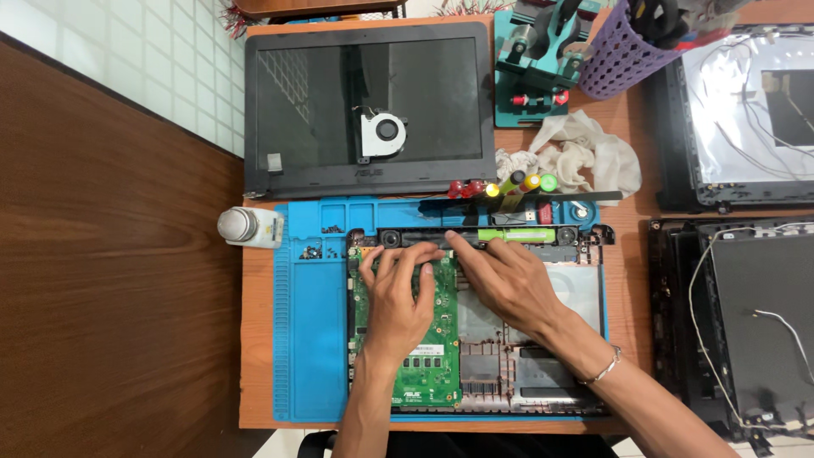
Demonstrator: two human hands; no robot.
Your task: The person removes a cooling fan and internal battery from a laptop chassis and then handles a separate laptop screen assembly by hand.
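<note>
An opened laptop base [560,288] lies on a blue work mat [309,339]. A green circuit board [441,356] sits in its left half. My left hand [398,297] rests flat on the board, fingers spread toward the top edge. My right hand [500,276] lies beside it, fingertips pressing on the black strip [407,238] along the base's far edge. Neither hand holds a tool. A detached laptop screen [369,110] lies beyond the mat with a small cooling fan [381,134] on it.
Several screwdrivers [509,184] lie at the mat's top edge. A small white bottle [246,226] stands left of the mat. A white rag [585,153], a teal jig [538,51] and a purple basket [623,51] sit far right. More laptop shells [746,314] lie at right.
</note>
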